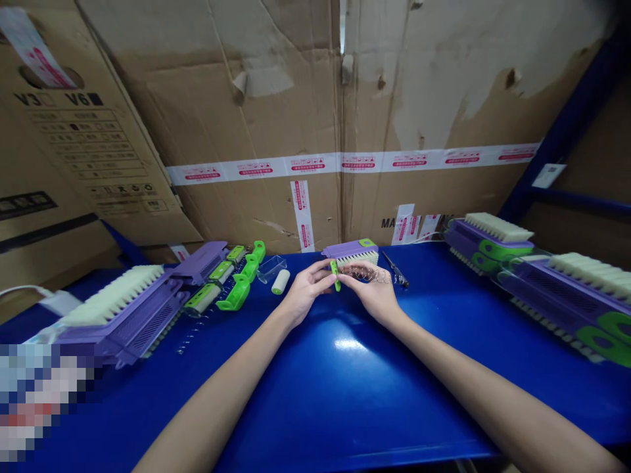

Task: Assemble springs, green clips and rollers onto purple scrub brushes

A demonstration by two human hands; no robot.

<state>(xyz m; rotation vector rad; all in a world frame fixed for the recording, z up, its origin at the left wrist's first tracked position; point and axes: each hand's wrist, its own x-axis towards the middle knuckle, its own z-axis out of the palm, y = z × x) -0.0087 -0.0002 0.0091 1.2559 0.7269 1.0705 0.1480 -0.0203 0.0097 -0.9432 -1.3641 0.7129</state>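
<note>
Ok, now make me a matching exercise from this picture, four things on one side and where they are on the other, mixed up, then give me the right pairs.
Things
1. Small green part
2. White cylinder
3. Dark slim tool
4. Cardboard

Places
A. On the blue table, just beyond the right hand
B. Upright behind the table
C. Between the fingertips of the left hand and the right hand
D. On the table, by a clear plastic box

Pairs: 1-C, 2-D, 3-A, 4-B

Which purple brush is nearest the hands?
The purple brush just beyond the left hand and right hand; left-side brushes and right-side brushes lie farther out.
</note>
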